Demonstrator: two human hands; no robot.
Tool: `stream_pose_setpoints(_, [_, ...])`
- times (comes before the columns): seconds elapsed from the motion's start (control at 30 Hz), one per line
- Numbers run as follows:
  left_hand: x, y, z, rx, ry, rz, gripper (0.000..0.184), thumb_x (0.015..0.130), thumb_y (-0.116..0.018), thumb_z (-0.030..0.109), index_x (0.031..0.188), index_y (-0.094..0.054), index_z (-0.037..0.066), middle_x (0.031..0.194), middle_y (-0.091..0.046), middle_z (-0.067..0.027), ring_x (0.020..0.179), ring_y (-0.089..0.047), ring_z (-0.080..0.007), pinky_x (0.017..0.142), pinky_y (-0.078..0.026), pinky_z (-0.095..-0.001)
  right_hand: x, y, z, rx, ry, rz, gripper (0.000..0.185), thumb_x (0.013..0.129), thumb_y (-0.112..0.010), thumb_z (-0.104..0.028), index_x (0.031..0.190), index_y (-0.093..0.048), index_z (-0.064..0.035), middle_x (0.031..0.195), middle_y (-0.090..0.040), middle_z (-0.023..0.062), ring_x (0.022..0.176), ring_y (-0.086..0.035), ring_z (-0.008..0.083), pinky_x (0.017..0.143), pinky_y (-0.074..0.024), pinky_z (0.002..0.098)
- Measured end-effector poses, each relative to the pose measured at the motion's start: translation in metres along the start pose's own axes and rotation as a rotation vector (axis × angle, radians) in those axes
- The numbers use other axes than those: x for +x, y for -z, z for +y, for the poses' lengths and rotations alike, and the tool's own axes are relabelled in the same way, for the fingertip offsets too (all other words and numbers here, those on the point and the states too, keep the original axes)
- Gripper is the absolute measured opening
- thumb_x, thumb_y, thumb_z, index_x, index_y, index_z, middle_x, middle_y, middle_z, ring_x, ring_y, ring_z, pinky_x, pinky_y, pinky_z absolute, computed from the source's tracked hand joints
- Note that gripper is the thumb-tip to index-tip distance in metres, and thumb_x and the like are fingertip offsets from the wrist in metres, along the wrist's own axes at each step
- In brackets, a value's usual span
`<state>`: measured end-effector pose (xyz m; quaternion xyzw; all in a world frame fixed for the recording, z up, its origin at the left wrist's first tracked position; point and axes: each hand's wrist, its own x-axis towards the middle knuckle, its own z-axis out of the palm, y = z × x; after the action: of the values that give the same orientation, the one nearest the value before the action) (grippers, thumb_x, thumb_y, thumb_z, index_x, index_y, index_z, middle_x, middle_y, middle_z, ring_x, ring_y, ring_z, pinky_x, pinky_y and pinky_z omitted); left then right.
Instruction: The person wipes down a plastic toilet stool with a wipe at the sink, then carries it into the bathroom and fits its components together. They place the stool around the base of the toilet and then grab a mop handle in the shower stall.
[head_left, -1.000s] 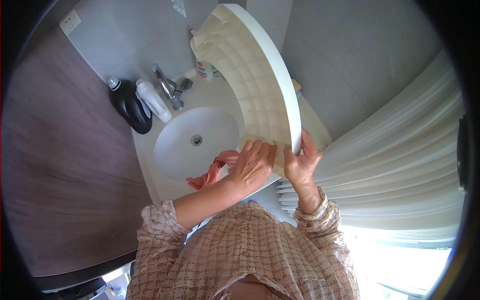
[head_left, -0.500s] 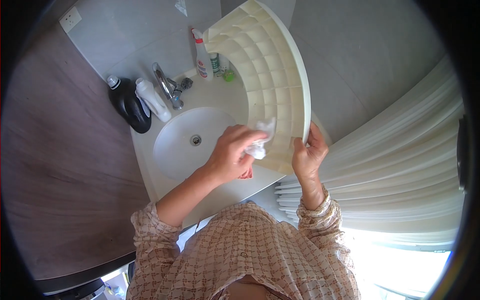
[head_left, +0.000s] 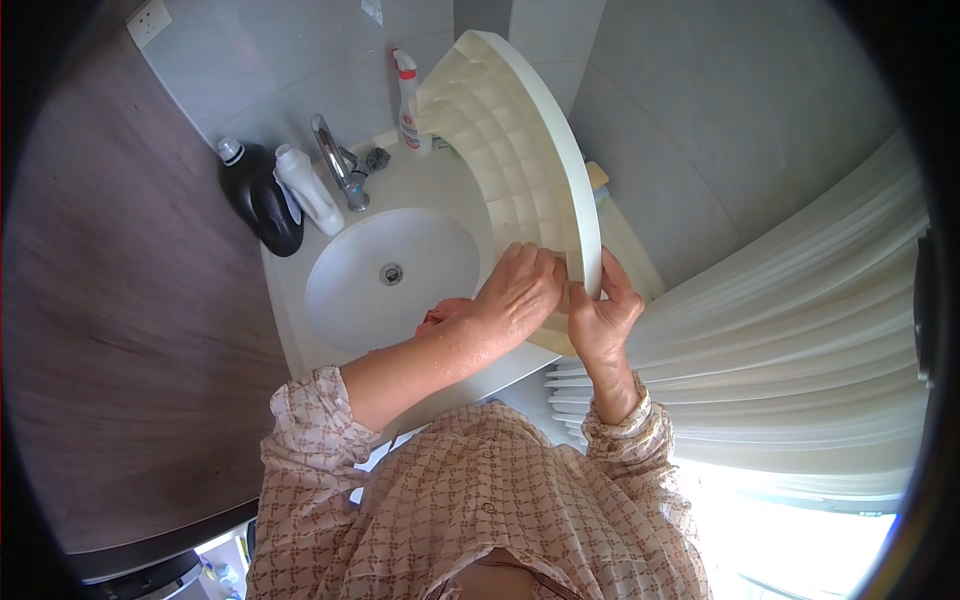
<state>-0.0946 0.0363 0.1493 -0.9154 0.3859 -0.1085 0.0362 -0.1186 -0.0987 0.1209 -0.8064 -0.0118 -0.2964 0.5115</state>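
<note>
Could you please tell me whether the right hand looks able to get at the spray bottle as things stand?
Probably not: the right hand is holding the near end of the curved panel, which stands between it and the spray bottle.

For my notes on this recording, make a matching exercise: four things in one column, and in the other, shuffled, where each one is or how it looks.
Things
1. Cream panel
2. Black bottle
3. Spray bottle
4. Pink cloth

Places and states
A. Partly hidden behind the left forearm
B. Upright near the wall, red at its neck
C. Held near its lower end by the right hand
D. Beside the white bottle

Pairs: 1-C, 2-D, 3-B, 4-A
</note>
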Motion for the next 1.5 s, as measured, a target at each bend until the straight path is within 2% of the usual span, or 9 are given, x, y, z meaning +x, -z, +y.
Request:
stream_pose_setpoints(0.1, [0.001,0.0,-0.003,0.053,-0.019,-0.125,0.056,0.038,-0.076,0.018,0.087,-0.054,0.003,0.082,-0.052,-0.0065,0.08,-0.053,-0.019,0.074,-0.042,-0.0284,0.0,-0.002,-0.005,-0.044,-0.004,-0.009,0.039,0.069,-0.061,0.002,0.109,-0.061,0.0022,0.083,-0.068,0.0133,0.076,-0.067,0.0181,0.071,-0.0516,0.028])
stream_pose_setpoints(0.2, [-0.005,-0.025,-0.006,0.056,-0.043,0.215,0.045,0.045,-0.073,0.015,0.085,-0.054,0.004,0.079,-0.052,-0.0066,0.078,-0.053,-0.0188,0.072,-0.043,-0.029,-0.001,-0.002,0.005,-0.017,0.038,0.015,0.038,0.069,-0.061,0.002,0.108,-0.061,0.002,0.082,-0.068,0.0135,0.075,-0.067,0.0184,0.069,-0.0518,0.0285])
stream_pose_setpoints(0.4, [-0.007,-0.02,-0.002,-0.229,0.134,0.257,0.022,0.063,-0.061,0.001,0.084,-0.056,0.0,0.077,-0.053,-0.0109,0.076,-0.054,-0.0252,0.071,-0.045,-0.0348,0.002,-0.013,-0.012,0.002,0.043,0.046,0.037,0.07,-0.06,0.002,0.107,-0.061,0.0022,0.081,-0.068,0.0147,0.075,-0.068,0.0196,0.068,-0.0521,0.0295])
stream_pose_setpoints(0.6, [-0.003,-0.01,-0.015,-0.805,0.259,-0.104,0.017,0.074,-0.055,-0.001,0.088,-0.062,-0.005,0.08,-0.063,-0.0206,0.074,-0.063,-0.0333,0.065,-0.049,-0.039,-0.001,-0.023,0.014,0.036,-0.003,0.018,0.035,0.071,-0.062,0.001,0.105,-0.062,0.0026,0.081,-0.068,0.0149,0.076,-0.068,0.0202,0.07,-0.0518,0.0285])
stream_pose_setpoints(0.8, [-0.041,0.003,-0.048,-1.216,0.457,-0.153,0.028,0.074,-0.055,-0.004,0.101,-0.064,-0.001,0.079,-0.065,-0.0147,0.07,-0.064,-0.0202,0.066,-0.049,-0.0283,-0.003,-0.007,0.018,0.082,-0.077,0.007,0.035,0.072,-0.059,0.005,0.107,-0.059,0.0056,0.09,-0.069,0.0177,0.087,-0.067,0.0213,0.077,-0.0505,0.0281])
stream_pose_setpoints(0.9, [-0.058,-0.001,-0.055,-1.298,0.46,0.215,0.027,0.073,-0.057,-0.005,0.098,-0.063,-0.001,0.085,-0.066,-0.0132,0.076,-0.064,-0.0202,0.07,-0.05,-0.0314,-0.005,0.003,0.012,0.073,-0.028,0.041,0.034,0.074,-0.058,0.007,0.109,-0.057,0.007,0.093,-0.068,0.0184,0.091,-0.066,0.0205,0.079,-0.0498,0.0278])
stream_pose_setpoints(1.03, [-0.057,-0.002,-0.038,-1.085,0.227,0.414,0.035,0.07,-0.056,-0.01,0.103,-0.063,0.002,0.088,-0.063,-0.0088,0.078,-0.062,-0.0191,0.073,-0.048,-0.0278,-0.009,0.004,0.007,0.091,-0.027,0.044,0.034,0.076,-0.057,0.008,0.11,-0.056,0.0075,0.094,-0.068,0.0186,0.091,-0.066,0.0198,0.08,-0.0495,0.0274])
stream_pose_setpoints(1.37, [-0.068,-0.027,-0.017,-1.131,0.212,0.326,0.037,0.068,-0.056,-0.012,0.103,-0.062,0.002,0.088,-0.061,-0.0086,0.081,-0.06,-0.0221,0.073,-0.048,-0.0306,-0.009,0.01,0.004,0.237,-0.165,0.07,0.036,0.075,-0.055,0.008,0.111,-0.056,0.0083,0.092,-0.069,0.015,0.084,-0.064,0.0145,0.074,-0.0482,0.0237])
stream_pose_setpoints(1.5, [-0.066,-0.042,0.01,-0.81,0.041,0.406,0.041,0.064,-0.061,-0.007,0.103,-0.064,0.006,0.088,-0.061,-0.0081,0.085,-0.059,-0.0254,0.077,-0.047,-0.0363,-0.006,0.007,0.002,0.423,-0.221,0.115,0.037,0.073,-0.052,0.008,0.11,-0.057,0.0085,0.092,-0.069,0.0134,0.08,-0.062,0.0107,0.07,-0.0473,0.0222])
